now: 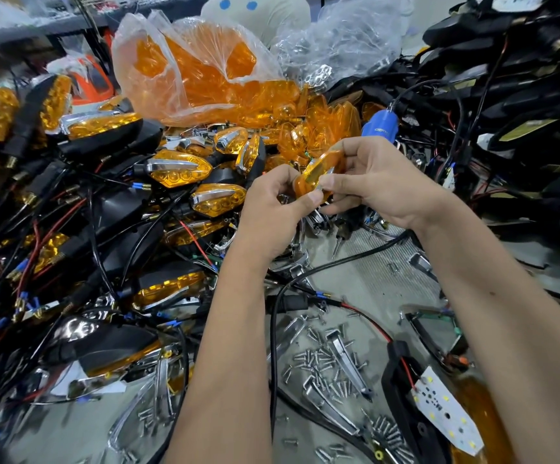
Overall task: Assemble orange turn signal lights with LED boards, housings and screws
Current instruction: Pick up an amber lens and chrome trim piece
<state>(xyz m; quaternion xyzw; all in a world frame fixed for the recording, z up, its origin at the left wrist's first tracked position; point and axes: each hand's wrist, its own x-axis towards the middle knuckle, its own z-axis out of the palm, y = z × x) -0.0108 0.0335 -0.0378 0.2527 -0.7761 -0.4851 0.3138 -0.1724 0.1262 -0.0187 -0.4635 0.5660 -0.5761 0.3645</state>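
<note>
An orange lens (318, 174) is held above the table's middle by both hands, a chrome strip showing along its edge. My left hand (271, 209) pinches its lower end with thumb and fingers. My right hand (372, 182) grips its upper side. A white LED board (446, 410) with red wires rests on a black housing (402, 373) at the lower right. Several loose screws (322, 356) lie on the table below my forearms. A blue electric screwdriver (380, 123) lies behind my right hand.
Finished orange lights with black housings and wires (178, 169) pile up on the left. A plastic bag of orange lenses (204, 72) stands at the back. Black housings (506, 78) are heaped on the right. Chrome trim pieces (345, 363) lie among the screws.
</note>
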